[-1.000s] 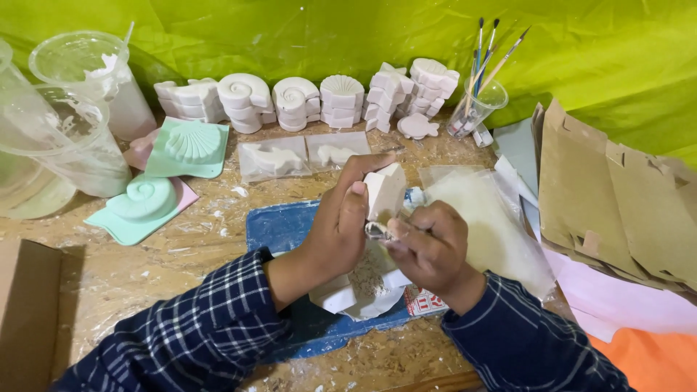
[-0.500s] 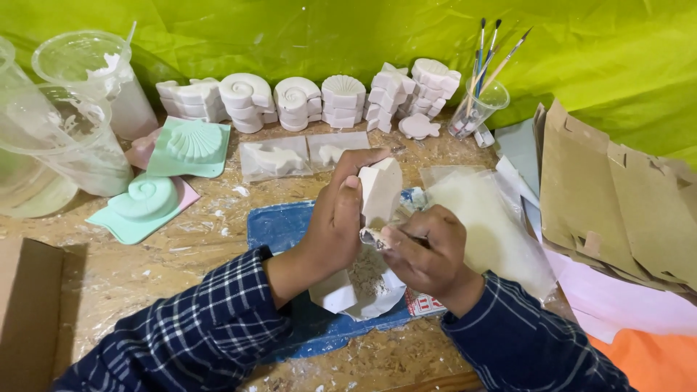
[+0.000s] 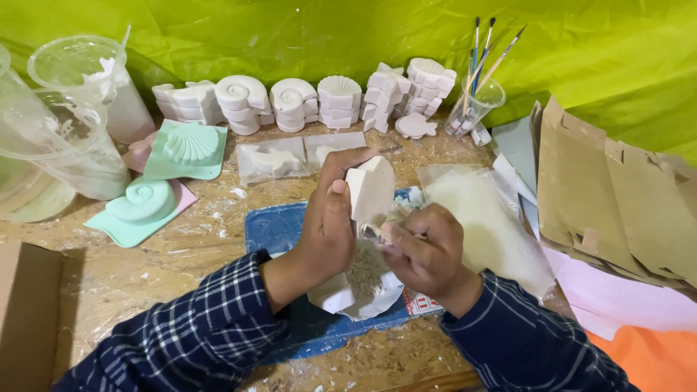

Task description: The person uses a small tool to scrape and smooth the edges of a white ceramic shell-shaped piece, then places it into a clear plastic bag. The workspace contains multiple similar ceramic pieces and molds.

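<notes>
Raised plaster piece [image 3: 370, 190] between hands [image 3: 377, 236]

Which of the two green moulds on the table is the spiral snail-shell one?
The nearer green mould, lying on a pink sheet by the big plastic cup, has the coiled spiral. The other green mould, farther back, bears a ribbed fan-shaped scallop.

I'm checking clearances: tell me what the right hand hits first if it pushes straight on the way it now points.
The right hand points up-left, and its small tool already seems to touch the white plaster piece held by the left hand. That piece comes first.
</notes>
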